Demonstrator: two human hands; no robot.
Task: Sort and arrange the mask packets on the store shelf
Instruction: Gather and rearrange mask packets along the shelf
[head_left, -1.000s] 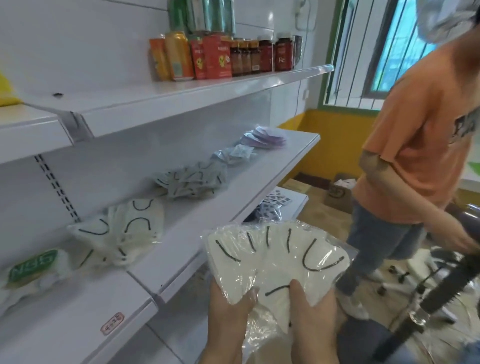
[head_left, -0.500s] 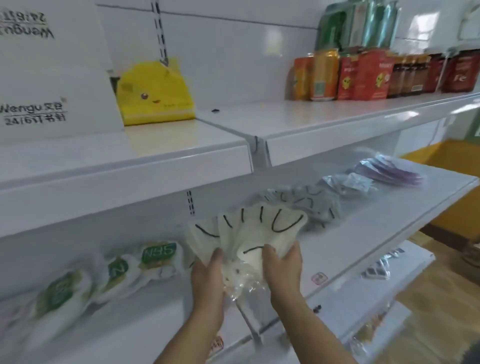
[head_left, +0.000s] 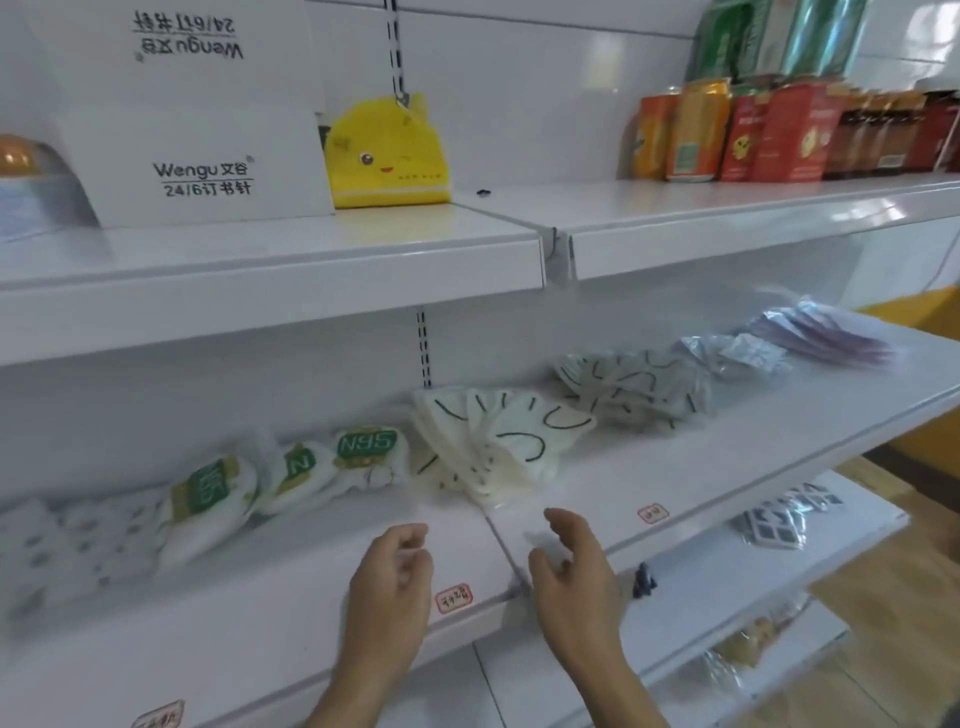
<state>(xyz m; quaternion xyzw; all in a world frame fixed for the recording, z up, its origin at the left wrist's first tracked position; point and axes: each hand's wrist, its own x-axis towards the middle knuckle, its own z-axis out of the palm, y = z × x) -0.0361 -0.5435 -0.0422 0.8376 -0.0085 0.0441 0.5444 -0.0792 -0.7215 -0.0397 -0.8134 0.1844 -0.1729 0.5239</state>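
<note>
A fanned stack of white mask packets with black ear loops (head_left: 498, 447) lies on the middle shelf (head_left: 675, 483), across the joint between two shelf boards. My left hand (head_left: 395, 577) and my right hand (head_left: 571, 561) hover just in front of it, both empty, fingers loosely curled. Left of the stack lie green-labelled N95 packets (head_left: 291, 467) and dotted white packets (head_left: 67, 551). To the right sit a grey heap of black-looped packets (head_left: 639, 389), clear silvery packets (head_left: 732, 353) and purple packets (head_left: 826, 332).
The upper shelf (head_left: 727, 228) carries white staple boxes (head_left: 202, 156), a yellow cartoon item (head_left: 387, 156), and cans, red cartons and bottles (head_left: 769, 135). A lower shelf (head_left: 779, 561) holds black-and-white patterned packets (head_left: 779, 519). Red price labels (head_left: 453, 597) mark the shelf edge.
Both hands have let go of the fanned mask packets, which now rest on the middle shelf, and have drawn back toward me. The view has turned left, from the person in orange to the shelf.
</note>
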